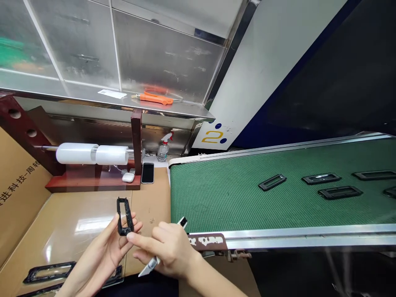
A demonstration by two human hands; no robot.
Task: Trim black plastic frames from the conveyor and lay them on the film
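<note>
My left hand (113, 243) grips a black rectangular plastic frame (129, 218), tilted up with its long slot facing me. A utility knife (149, 267) is held in the curled fingers of my right hand (170, 247). Its blade points down and left, while the handle end sticks out above the knuckles. The right index fingertip touches the lower end of the frame. Below my left forearm, more black frames (49, 272) lie on the cardboard-covered table (151, 214), partly hidden by the arm.
Several black frames (272, 182) lie on the green conveyor belt (213, 194) to the right. Behind my hands, a wooden stand (93, 183) carries two white rolls (77, 153). Nearby are a phone (147, 173), an earphone case (128, 177) and a spray bottle (163, 150). An orange tool (156, 98) rests on the metal shelf.
</note>
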